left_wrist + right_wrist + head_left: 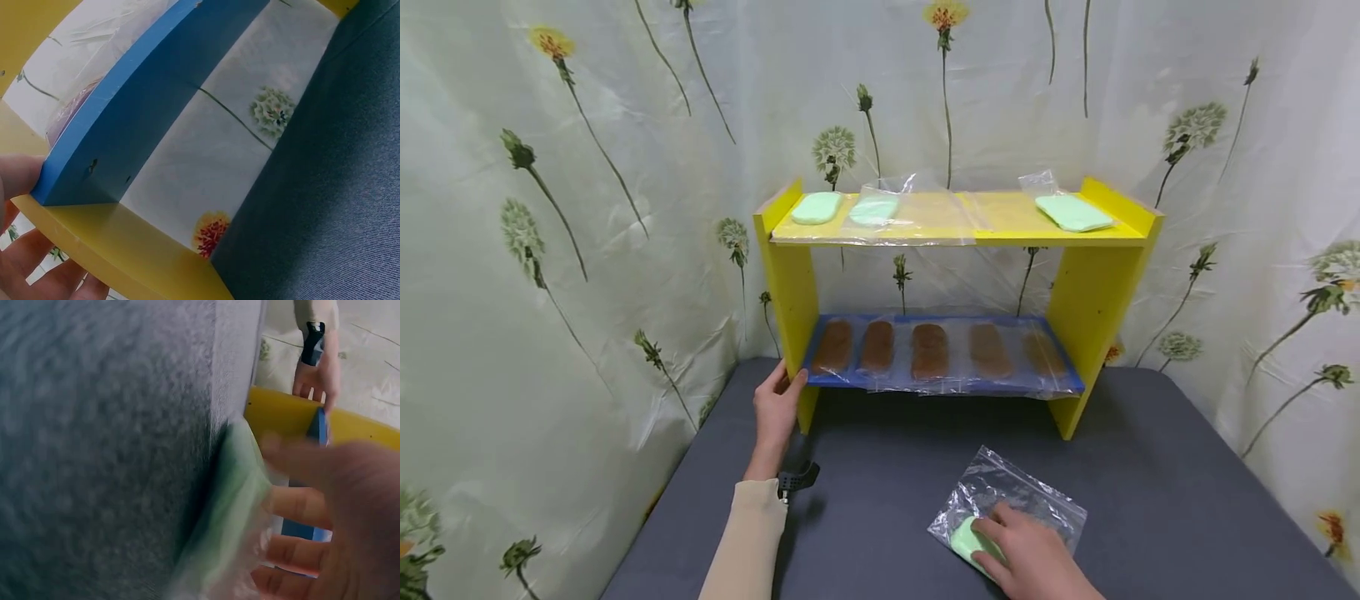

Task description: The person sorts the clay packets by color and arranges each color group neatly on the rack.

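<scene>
My left hand point(777, 404) grips the left side panel of a yellow two-tier shelf unit point(790, 292). Its thumb lies against the end of the blue lower shelf point(125, 119), and the other fingers are round the panel's outer side. On the dark table, a pale green rounded slab point(964, 537), like a soap bar, lies in a clear zip bag point(1000, 479). Over it, my right hand point(1026, 554) touches the bagged slab with spread, slightly bent fingers. Blur in the right wrist view obscures the thumb's contact.
Several brown oblong slabs in clear bags, one of them in the middle point(930, 350), line the blue shelf. The yellow top shelf carries two bagged pale green slabs point(817, 207) at left and another point(1073, 213) at right. A flower-printed curtain point(625, 125) hangs behind the table point(865, 500).
</scene>
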A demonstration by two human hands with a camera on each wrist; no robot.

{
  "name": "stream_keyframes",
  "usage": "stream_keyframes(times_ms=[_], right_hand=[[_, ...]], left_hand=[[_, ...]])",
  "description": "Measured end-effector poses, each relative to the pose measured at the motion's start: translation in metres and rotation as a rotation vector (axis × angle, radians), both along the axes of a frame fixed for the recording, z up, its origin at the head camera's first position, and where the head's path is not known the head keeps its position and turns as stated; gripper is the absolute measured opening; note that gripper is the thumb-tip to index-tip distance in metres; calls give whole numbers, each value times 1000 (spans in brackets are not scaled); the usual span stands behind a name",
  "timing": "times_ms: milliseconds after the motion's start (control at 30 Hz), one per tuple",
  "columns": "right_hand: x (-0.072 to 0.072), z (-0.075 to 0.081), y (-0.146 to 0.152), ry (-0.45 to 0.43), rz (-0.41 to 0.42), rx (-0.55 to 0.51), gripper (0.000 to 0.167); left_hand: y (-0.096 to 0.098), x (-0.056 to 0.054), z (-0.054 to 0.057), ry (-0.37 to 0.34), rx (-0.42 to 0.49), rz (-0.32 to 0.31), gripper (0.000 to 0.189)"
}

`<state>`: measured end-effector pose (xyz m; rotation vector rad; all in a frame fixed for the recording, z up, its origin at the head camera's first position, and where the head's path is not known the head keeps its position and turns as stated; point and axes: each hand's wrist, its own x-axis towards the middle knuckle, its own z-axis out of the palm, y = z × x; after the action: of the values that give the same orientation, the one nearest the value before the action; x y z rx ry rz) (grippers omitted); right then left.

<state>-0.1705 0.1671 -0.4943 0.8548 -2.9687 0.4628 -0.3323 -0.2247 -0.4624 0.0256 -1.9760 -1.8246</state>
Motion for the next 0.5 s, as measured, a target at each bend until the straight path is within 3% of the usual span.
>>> stream_keyframes(times_ms=[133, 333, 500], right_hand=[[1, 5, -5, -56, 1, 94, 54], [-3, 13, -9, -102, 67, 118, 43], [-3, 15, -6, -149, 74, 83, 52]], left_hand=[[-3, 2, 1, -16, -5, -10, 52], [-5, 4, -3, 10, -30, 23, 52], [-4, 4, -7, 47, -45, 13, 56]])
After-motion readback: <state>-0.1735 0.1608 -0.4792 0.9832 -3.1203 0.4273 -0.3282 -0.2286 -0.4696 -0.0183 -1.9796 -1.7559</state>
